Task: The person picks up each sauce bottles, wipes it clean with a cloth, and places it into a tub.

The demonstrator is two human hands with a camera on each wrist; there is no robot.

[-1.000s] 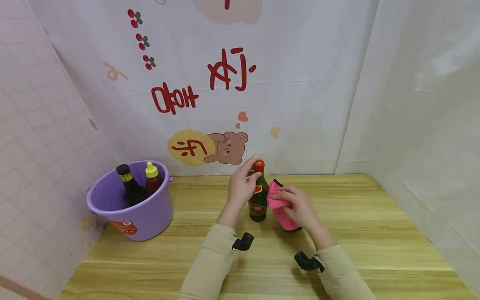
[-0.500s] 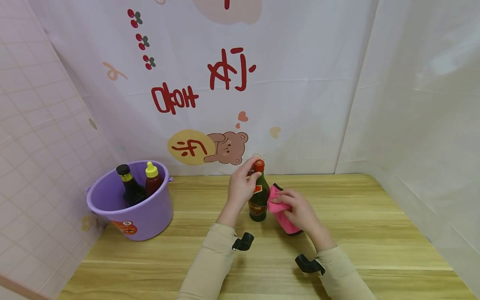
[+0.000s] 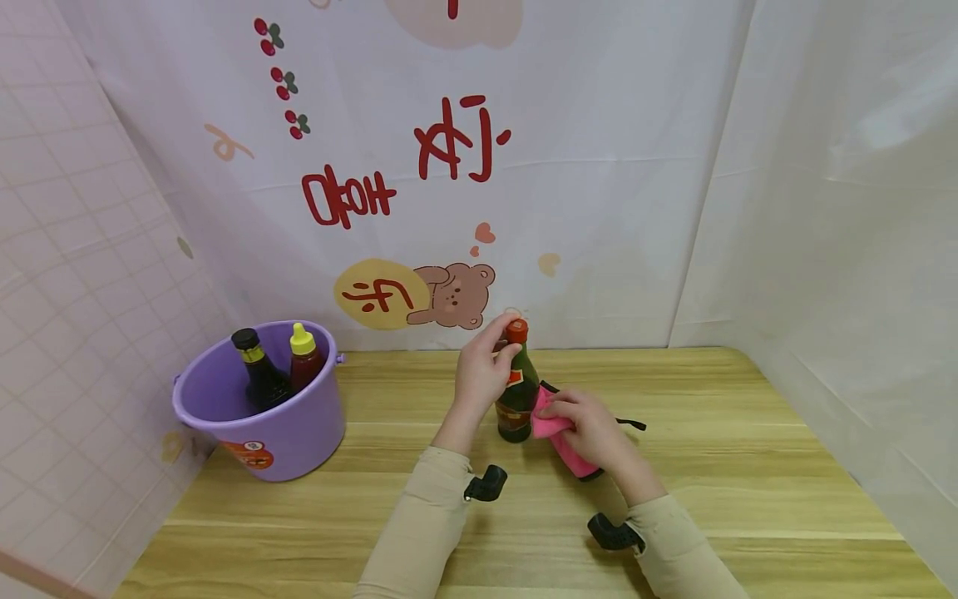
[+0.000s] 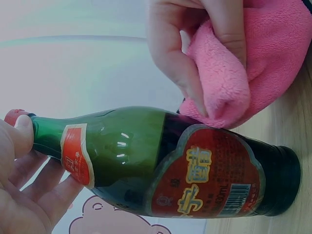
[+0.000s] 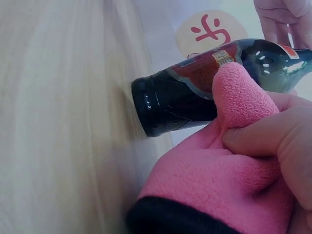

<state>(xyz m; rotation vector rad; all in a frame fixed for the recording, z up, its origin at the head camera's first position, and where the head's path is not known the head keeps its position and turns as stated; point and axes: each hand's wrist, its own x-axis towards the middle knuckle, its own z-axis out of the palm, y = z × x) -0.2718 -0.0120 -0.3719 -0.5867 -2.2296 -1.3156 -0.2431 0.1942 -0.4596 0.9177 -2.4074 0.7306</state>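
Observation:
A green glass vinegar bottle (image 3: 516, 416) with a red cap (image 3: 517, 330) stands upright on the wooden table. My left hand (image 3: 481, 373) grips it around the neck, just under the cap. In my right hand (image 3: 594, 426) is a pink cleaning cloth (image 3: 550, 426) with a dark edge, pinched between thumb and fingers. The bunched cloth (image 4: 226, 90) touches the bottle's side by the red label (image 4: 207, 170) in the left wrist view. From the right wrist, part of the label is hidden behind the cloth (image 5: 204, 185).
At the left of the table (image 3: 718, 466) stands a purple bucket (image 3: 299, 441). Inside are a dark bottle with a black cap (image 3: 264, 374) and a red squeeze bottle with a yellow top (image 3: 305, 362). A printed white curtain (image 3: 599, 166) hangs behind.
My right hand has slid the cloth lower along the bottle's side. A thin black strap now shows to the right of that hand. My left hand and the bottle have stayed in place.

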